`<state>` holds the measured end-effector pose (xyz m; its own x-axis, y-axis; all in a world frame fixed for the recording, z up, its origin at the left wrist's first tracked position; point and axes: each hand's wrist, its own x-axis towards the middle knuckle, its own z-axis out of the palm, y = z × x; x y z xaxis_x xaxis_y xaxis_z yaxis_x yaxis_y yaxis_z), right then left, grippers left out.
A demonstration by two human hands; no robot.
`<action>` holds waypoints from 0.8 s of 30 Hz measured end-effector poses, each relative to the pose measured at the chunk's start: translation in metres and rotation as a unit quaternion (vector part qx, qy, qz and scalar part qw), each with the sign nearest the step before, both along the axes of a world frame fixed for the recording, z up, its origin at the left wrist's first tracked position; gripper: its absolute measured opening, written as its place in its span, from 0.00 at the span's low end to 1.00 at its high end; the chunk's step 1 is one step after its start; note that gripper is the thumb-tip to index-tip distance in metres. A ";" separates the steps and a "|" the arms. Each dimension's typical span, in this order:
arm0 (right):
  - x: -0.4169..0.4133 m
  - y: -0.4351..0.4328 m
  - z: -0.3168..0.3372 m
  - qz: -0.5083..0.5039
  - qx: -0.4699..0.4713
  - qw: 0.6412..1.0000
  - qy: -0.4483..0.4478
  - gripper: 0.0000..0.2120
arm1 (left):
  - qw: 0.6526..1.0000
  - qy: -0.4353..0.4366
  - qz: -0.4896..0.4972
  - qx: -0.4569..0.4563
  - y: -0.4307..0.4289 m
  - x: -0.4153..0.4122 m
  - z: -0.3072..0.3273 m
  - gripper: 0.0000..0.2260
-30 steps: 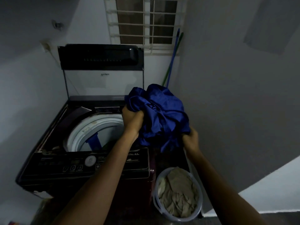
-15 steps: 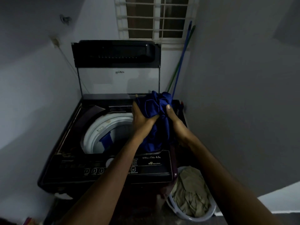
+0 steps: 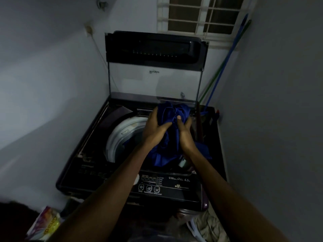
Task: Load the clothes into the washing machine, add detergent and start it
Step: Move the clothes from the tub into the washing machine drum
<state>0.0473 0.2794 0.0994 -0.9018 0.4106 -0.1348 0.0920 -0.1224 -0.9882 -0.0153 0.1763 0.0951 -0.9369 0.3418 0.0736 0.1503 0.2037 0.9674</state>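
Both hands, left hand and right hand, squeeze the blue cloth over the washing machine tub; next, I think, let go.

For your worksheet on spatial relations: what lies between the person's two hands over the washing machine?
In the head view, the bunched blue garment lies between the left hand and right hand, gripped by both.

Dim floor: washing machine, laundry basket, colourful packet.
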 end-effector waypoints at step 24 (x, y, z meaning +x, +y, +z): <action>-0.095 -0.032 -0.136 0.149 0.378 0.842 -0.355 0.26 | 0.813 0.024 -0.290 -0.505 -0.091 -0.156 -0.137 0.39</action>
<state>-0.0479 0.2476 -0.0370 -0.7824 0.3901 -0.4855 0.6073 0.6505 -0.4560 -0.1716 0.0850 -0.0422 -0.6014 0.6337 -0.4866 0.5365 0.7716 0.3417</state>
